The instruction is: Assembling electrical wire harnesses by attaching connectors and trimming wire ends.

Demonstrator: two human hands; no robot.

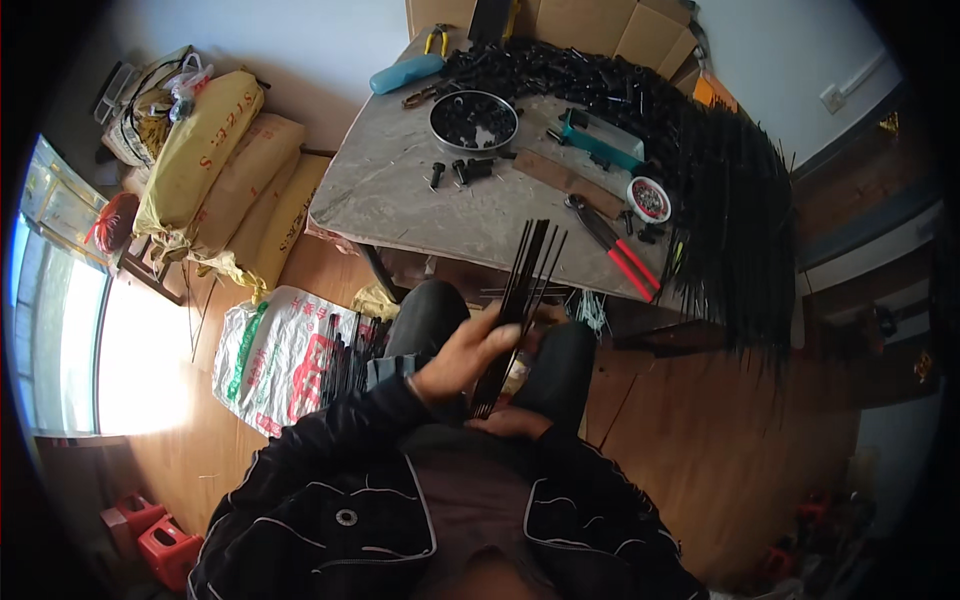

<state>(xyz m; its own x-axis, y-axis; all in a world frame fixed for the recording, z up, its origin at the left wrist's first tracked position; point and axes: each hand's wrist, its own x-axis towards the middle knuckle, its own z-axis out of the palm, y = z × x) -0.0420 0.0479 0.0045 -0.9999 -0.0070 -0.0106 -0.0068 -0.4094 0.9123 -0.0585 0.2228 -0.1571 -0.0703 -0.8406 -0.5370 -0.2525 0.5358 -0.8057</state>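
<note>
My left hand (465, 355) is closed around a bundle of thin black rods (517, 275), held tilted over my lap. The rods' upper ends fan out slightly above my fingers. My right hand (513, 422) is at the bundle's lower end, its fingers together against the rod ends and partly hidden. Beyond the bundle stands a grey table (385, 190). On its near right part lie red-handled pliers (615, 248), close to a small white bowl (634, 203) of small bits. More long black rods (735, 225) hang over the right edge.
On the table are a round pan (432, 142) of black parts, a teal tray (610, 145), a flat brown bar (568, 185) and a heap of black pieces (580, 75). Stuffed yellow sacks (215, 150) stand left. A silver bag (270, 360) with dark rods lies by my left leg.
</note>
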